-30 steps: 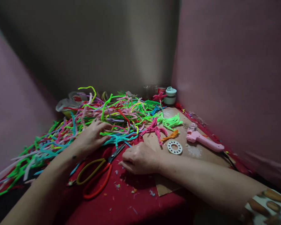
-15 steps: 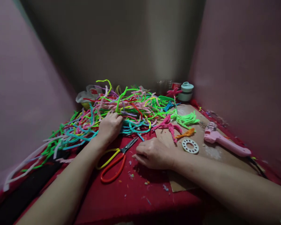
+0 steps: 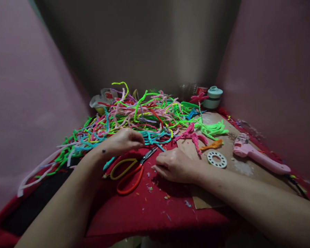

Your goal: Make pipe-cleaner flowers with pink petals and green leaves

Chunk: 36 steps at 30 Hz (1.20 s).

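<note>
My left hand (image 3: 125,141) hovers at the front edge of a tangled heap of coloured pipe cleaners (image 3: 144,115), just above the scissors. Its fingers are bent down and together; whatever they hold, if anything, is hidden. My right hand (image 3: 174,165) rests on the red cloth (image 3: 144,217) right of the scissors, fingers curled inward, and what is between them cannot be made out. Between the hands lie scissors (image 3: 134,172) with one yellow and one red handle, their blades pointing away to the right. A blue pipe cleaner (image 3: 161,147) end lies by the blade tips.
Cardboard (image 3: 228,179) at the right carries a pink glue gun (image 3: 260,156), a white ring with holes (image 3: 217,159), an orange piece (image 3: 212,145), and pink (image 3: 196,139) and green (image 3: 214,128) fuzzy shapes. A teal jar (image 3: 213,97) stands behind. Small scraps dot the cloth.
My left hand has come off the pipe cleaner heap and moved nearer, toward the scissors. My right hand keeps its curled pose. The whole view has shifted slightly.
</note>
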Available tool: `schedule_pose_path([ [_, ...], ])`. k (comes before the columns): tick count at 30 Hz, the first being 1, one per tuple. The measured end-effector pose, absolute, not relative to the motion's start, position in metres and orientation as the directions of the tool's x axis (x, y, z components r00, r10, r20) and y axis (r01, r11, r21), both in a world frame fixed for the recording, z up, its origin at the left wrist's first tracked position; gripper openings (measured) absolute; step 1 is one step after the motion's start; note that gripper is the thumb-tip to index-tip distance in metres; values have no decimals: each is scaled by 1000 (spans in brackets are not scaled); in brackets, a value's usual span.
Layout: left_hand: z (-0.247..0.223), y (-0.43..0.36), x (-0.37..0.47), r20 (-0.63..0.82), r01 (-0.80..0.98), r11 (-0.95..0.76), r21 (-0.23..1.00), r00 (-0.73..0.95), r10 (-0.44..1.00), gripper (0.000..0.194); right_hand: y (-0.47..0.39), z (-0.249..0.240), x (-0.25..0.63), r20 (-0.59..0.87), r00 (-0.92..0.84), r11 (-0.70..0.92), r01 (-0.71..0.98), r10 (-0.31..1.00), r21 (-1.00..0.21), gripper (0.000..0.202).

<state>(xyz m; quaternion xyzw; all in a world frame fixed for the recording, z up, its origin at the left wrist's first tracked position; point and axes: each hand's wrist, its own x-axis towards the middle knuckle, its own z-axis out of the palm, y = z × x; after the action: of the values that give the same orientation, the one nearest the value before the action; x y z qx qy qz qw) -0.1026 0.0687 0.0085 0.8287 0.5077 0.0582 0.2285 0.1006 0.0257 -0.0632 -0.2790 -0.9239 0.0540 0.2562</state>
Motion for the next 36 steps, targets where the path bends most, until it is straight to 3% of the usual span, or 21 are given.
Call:
schedule_pose_path([
  [2,2,70,-104,-181,844,-471,255,521,834,21,26,-63,100,438,-713,836,491,547,-245,26],
  [4,-8,76,-106,-104,833,-548,80,554,826,28,26,-63,100,440,-714,838,487,545,-249,27],
  [7,-20,86,-111,8,830,-558,-19,558,830,35,26,-64,100,454,-712,844,475,535,-251,27],
  [21,-29,90,-114,143,880,-465,96,450,882,25,26,-65,100,458,-712,845,481,532,-233,25],
  [25,-11,82,-109,369,886,-382,264,273,889,23,26,-68,99,468,-707,845,488,530,-219,25],
  [29,26,97,-103,649,875,-310,372,-6,761,27,26,-69,97,454,-716,846,480,530,-232,25],
  [33,56,145,-95,692,925,-305,227,67,719,34,27,-68,97,450,-708,838,488,544,-245,26],
  [36,60,182,-89,579,948,-310,72,213,787,52,26,-67,98,452,-705,836,490,546,-246,26],
])
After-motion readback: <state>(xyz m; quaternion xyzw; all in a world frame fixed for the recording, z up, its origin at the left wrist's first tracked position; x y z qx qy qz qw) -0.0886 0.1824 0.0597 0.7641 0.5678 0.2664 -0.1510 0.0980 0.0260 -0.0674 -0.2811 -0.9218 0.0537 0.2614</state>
